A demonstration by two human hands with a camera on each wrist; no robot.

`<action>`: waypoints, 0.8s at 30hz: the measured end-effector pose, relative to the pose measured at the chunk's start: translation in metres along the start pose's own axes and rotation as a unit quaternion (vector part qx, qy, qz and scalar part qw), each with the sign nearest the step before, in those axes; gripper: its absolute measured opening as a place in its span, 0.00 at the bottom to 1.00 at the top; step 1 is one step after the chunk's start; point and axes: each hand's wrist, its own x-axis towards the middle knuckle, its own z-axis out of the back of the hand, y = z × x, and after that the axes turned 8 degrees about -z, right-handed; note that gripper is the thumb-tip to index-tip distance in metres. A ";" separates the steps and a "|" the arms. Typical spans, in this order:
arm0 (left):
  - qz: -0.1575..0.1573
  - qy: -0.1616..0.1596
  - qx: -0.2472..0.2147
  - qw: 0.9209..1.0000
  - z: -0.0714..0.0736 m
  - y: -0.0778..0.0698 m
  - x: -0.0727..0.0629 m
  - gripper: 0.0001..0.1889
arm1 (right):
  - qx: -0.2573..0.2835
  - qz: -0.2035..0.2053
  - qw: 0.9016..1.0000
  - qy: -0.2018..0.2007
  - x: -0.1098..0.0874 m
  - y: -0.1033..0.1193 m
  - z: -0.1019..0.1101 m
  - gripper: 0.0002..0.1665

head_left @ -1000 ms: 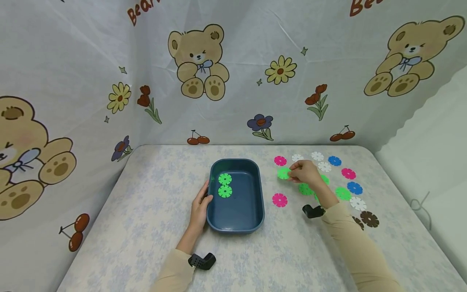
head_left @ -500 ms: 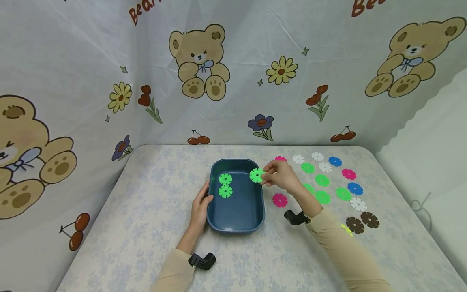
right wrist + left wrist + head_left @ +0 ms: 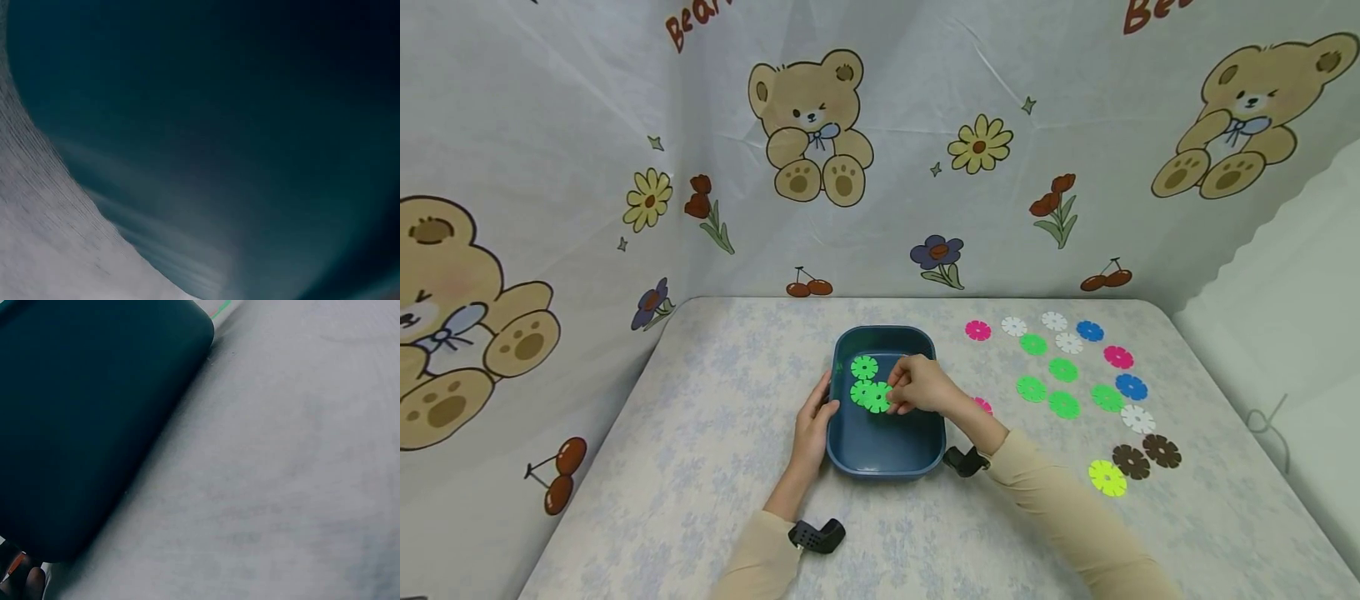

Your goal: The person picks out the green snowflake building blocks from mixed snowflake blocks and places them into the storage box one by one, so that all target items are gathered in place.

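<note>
In the head view a dark blue plastic tray sits mid-table. My left hand holds its left side, thumb at the rim and fingers along the outer wall; the tray's outside fills much of the left wrist view. Inside the tray, my right hand pinches a green notched flower-shaped disc between thumb and fingers. Two more green discs lie by the left wall, the far disc and the nearer disc, which the held one overlaps in this view. The right wrist view shows the tray, blurred.
To the tray's right, loose discs are scattered: several green ones, white ones, pink ones, blue ones, brown ones and a yellow one. A bear-print cloth hangs behind the table.
My right hand has picked up a green disc from the table and carried it left, over the rim and down into the tray. The left hand has stayed on the tray.
</note>
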 end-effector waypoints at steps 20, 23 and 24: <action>0.002 0.005 0.002 1.000 0.001 0.002 0.000 0.28 | -0.040 -0.019 0.999 0.020 0.013 -0.017 -0.030 0.04; 0.004 0.003 0.007 1.000 0.001 0.001 0.000 0.28 | -0.044 -0.014 0.999 0.021 0.014 -0.018 -0.032 0.05; 0.005 0.002 0.009 1.000 0.001 0.002 0.000 0.28 | -0.045 -0.013 0.999 0.021 0.014 -0.018 -0.032 0.05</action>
